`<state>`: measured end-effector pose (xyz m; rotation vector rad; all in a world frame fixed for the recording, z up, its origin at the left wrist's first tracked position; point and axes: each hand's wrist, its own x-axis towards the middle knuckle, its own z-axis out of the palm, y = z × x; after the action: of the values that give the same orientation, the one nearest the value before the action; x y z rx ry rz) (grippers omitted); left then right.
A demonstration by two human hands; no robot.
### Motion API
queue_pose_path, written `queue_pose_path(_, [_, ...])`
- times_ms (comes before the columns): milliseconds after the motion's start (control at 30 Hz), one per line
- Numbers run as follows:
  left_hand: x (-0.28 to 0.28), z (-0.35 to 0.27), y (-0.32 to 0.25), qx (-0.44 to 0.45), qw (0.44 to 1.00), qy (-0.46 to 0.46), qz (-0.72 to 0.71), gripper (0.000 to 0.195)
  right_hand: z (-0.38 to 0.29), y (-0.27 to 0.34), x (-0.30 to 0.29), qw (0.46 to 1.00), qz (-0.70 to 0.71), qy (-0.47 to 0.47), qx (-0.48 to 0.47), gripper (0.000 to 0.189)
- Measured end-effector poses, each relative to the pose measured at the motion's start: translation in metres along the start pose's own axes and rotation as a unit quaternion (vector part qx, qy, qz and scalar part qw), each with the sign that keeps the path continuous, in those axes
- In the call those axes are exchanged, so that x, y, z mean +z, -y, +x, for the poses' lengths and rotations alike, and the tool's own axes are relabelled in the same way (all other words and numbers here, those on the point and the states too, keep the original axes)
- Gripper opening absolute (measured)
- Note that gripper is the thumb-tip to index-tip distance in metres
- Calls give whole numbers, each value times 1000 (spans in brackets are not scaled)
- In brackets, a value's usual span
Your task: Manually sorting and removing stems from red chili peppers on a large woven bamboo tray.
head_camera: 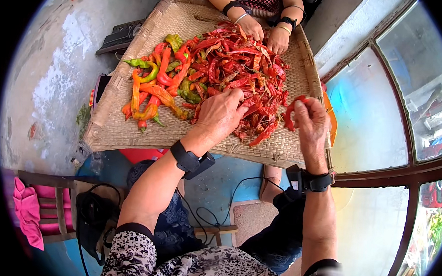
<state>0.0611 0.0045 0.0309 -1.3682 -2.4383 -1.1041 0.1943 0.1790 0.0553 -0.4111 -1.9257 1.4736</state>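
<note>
A woven bamboo tray (107, 126) with a raised rim lies before me. On its middle and right is a heap of dried red chili peppers (232, 69), wrinkled and tangled. My left hand (220, 110) rests at the heap's near edge, palm down; its fingertips are partly hidden, so any grip there is unclear. Over the tray's right side, my right hand (312, 118) pinches one curved red chili pepper (290, 117) between thumb and fingers, apart from the heap. Fresh-looking red, orange and green peppers (163, 95) lie loosely to the left, touching the heap.
Across the tray, another person's hands (264, 34) reach into the heap's far side. A window frame (410, 172) runs along the right, a worn wall (47, 84) along the left. Below are a cable (216, 224), a wooden chair (58, 208) and a black bag (93, 217).
</note>
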Motion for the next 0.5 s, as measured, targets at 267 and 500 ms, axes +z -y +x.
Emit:
queue_pose_path(267, [4, 2, -1, -2, 998, 39, 57, 26, 21, -20, -77, 960, -120, -227, -108, 14])
queue_pose_path(500, [5, 10, -4, -36, 991, -34, -128, 30, 35, -64, -139, 926, -248, -283, -23, 29])
